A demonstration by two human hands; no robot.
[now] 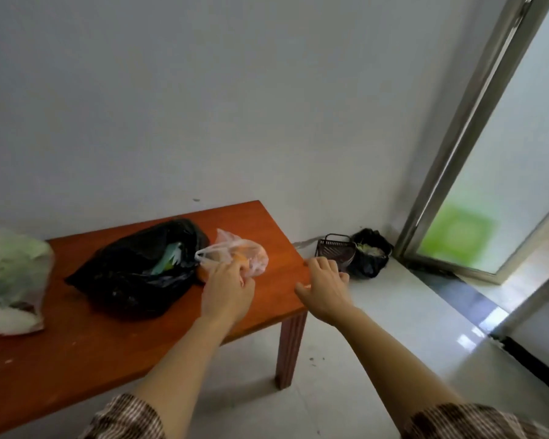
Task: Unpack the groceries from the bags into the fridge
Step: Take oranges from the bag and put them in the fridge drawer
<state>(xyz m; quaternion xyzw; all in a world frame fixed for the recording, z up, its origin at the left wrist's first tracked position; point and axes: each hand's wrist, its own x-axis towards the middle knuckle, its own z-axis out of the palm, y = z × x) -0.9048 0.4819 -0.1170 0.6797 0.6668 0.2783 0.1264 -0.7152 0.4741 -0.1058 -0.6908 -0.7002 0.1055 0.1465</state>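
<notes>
Nearest, two striped sleeves (124,416) frame bare forearms that reach out over a reddish wooden desk (76,343). Judging by how things lie, the unpacking has hardly begun: three bags sit on the desk with their contents inside, and no fridge is in view, so nearly all of the carrying seems left to do. The left grip (227,286) is closed, its fingers curled onto the plastic of a small clear bag (251,251) that holds something orange; whether it pinches the plastic alone or the orange thing through it I cannot tell. The right grip (325,286) is apart, with fingers loosely spread and nothing in them, over the desk's right-hand edge; contact with the wood cannot be made out. The clear bag lies near the far right corner of the desk, touching a crumpled black bag (133,280) whose open mouth shows something pale green. Well off to the left, a whitish bag (10,274) with leafy greens lies partly out of view. Farther back, on the floor by the wall, stand a dark basket (335,248) and a black-lined bin (373,251) beside a metal door frame (450,147).
</notes>
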